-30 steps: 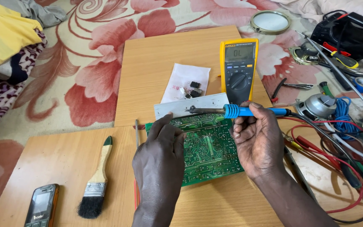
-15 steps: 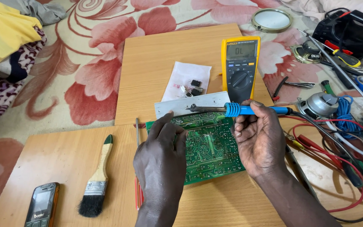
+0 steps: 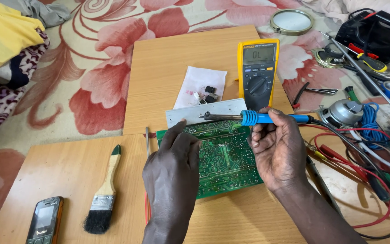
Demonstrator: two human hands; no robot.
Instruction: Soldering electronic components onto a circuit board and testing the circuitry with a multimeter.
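A green circuit board (image 3: 224, 156) lies solder side up on the near wooden board (image 3: 59, 167), with a grey metal strip (image 3: 206, 111) along its far edge. My left hand (image 3: 173, 171) rests flat on the board's left part, fingers pointing at the strip. My right hand (image 3: 278, 147) holds a blue-handled soldering iron (image 3: 253, 118) sideways, its tip pointing left over the metal strip. A yellow multimeter (image 3: 258, 70) stands just beyond the iron.
A paintbrush (image 3: 104, 196) and a small mobile phone (image 3: 45, 221) lie at the left. A white paper with small parts (image 3: 200, 88) sits on the far wooden board. Red and black wires, pliers, a speaker (image 3: 346, 111), screwdrivers and a black bag crowd the right side.
Both hands have hardly moved. The soldering iron stays level over the metal strip; the view has shifted a little.
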